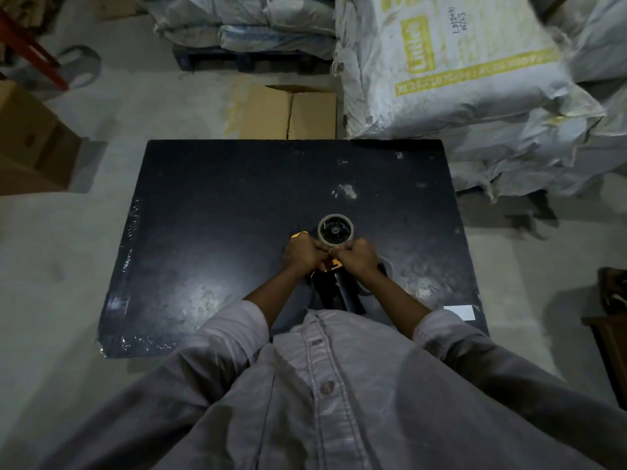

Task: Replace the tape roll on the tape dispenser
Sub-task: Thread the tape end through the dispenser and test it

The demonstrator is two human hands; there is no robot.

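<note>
A black and yellow tape dispenser (334, 283) lies on the black table (217, 212), its handle pointing toward me. On its hub sits a greyish tape roll (336, 228), thin-walled with a wide open centre. My left hand (302, 254) is closed over the dispenser's yellow front part, just left of the roll. My right hand (359, 257) is closed at the roll's near edge, and the fingertips of both hands meet there. What the fingertips pinch is too small to tell. A second ring-shaped roll (388, 266) peeks out from behind my right wrist.
A white paper slip (461, 312) lies at the table's near right corner. Stacked white sacks (458, 83) stand beyond the table to the right, and a flattened cardboard box (281, 111) lies behind it. Another cardboard box (30, 144) stands to the left on the concrete floor.
</note>
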